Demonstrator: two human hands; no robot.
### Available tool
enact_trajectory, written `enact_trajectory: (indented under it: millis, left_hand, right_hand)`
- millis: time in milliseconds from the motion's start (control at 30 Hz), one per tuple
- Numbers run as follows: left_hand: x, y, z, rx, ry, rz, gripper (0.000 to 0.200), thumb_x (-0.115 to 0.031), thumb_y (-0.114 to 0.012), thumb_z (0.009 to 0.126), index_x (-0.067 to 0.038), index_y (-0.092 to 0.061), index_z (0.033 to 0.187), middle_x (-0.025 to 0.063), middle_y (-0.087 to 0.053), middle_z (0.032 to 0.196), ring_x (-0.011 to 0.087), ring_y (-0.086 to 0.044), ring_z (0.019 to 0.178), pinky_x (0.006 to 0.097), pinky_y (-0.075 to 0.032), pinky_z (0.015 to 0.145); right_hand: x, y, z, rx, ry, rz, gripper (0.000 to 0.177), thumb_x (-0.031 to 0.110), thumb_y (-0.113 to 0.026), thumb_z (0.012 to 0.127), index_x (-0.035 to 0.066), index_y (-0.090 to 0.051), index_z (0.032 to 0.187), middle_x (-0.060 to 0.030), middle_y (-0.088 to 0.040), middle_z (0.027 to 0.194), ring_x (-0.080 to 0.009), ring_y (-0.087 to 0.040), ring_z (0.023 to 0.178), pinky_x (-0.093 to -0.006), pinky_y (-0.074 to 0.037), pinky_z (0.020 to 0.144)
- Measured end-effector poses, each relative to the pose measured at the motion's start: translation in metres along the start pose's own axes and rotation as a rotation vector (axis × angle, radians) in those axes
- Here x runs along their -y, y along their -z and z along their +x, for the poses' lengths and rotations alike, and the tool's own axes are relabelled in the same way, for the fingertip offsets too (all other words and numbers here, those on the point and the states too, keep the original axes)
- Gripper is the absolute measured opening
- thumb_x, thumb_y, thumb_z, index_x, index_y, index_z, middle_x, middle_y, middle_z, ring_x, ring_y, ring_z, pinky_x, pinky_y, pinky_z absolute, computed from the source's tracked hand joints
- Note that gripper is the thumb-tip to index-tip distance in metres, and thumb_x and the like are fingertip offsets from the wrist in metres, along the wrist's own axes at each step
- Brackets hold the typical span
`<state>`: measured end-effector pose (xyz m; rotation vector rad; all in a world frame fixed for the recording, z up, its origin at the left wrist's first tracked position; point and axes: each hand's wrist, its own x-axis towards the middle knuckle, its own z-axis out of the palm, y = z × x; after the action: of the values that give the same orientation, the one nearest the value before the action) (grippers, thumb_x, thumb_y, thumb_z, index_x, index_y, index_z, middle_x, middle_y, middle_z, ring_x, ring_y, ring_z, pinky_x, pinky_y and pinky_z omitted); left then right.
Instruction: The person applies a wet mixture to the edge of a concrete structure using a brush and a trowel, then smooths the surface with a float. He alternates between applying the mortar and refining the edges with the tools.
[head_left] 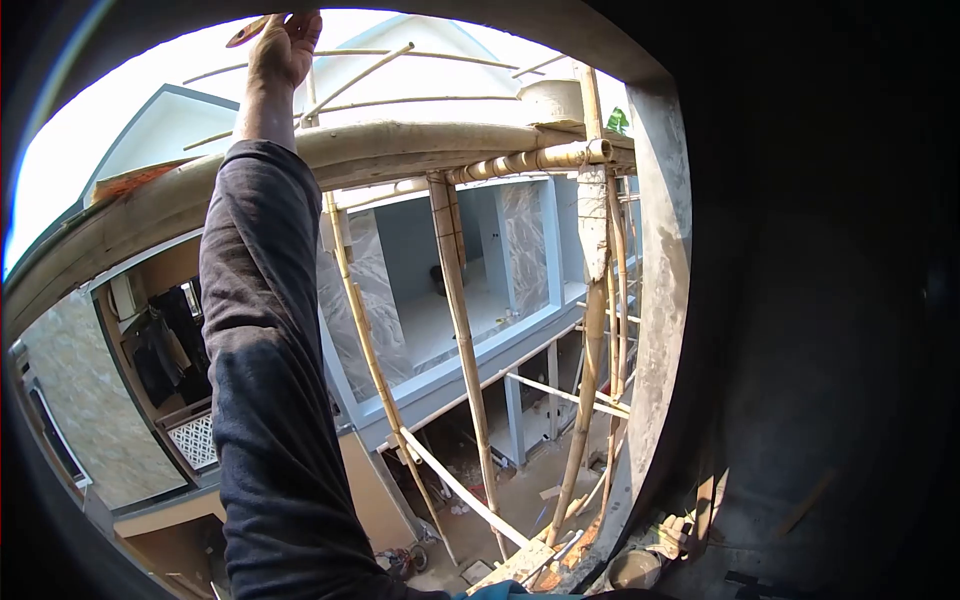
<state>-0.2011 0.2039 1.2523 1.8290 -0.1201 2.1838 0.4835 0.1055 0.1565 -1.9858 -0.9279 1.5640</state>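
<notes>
Left hand (283, 50) high up, dark-sleeved arm (265, 330) almost straight

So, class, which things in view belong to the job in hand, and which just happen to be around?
Likely in the job:
raised left hand
brown object beside it
lintel overhead

Likely just around:
upright bamboo poles
pale tub
hanging clothes across the way

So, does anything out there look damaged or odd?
Yes: a pale, ragged-edged patch high on the thick bamboo pole by the concrete edge. It looks odd because the pole is bare lower down; I can't tell whether it's wrapping or damage.
</notes>
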Motion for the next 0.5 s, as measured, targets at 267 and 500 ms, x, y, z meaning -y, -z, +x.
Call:
enact_trajectory:
  millis: [267, 500]
  left_hand:
    - [-0.263, 0.096, -0.012, 0.217, -0.117, 0.245, 0.022, -0.013, -0.047, 0.099, 0.007, -0.054, 0.103, 0.016, -0.063, 0.093, 0.0223, -0.063, 0.081, 0.0332, -0.056, 0.08]
    - [-0.142, 0.076, -0.051, -0.239, 0.021, 0.569, 0.017, -0.013, -0.061, 0.092, 0.0, -0.056, 0.101, 0.0117, -0.063, 0.09, 0.0197, -0.064, 0.085, 0.0317, -0.058, 0.077]
  right_hand:
    - [0.105, -0.039, 0.007, 0.122, 0.075, 0.031, 0.062, 0.047, -0.071, 0.079, 0.007, -0.051, 0.123, -0.0143, -0.066, 0.093, -0.0378, -0.064, 0.077, -0.0499, -0.05, 0.064]
    - [0.115, -0.052, 0.021, 0.178, 0.042, 0.032, 0.058, 0.045, -0.07, 0.08, 0.007, -0.051, 0.12, -0.0137, -0.066, 0.091, -0.0362, -0.063, 0.074, -0.0485, -0.049, 0.062]
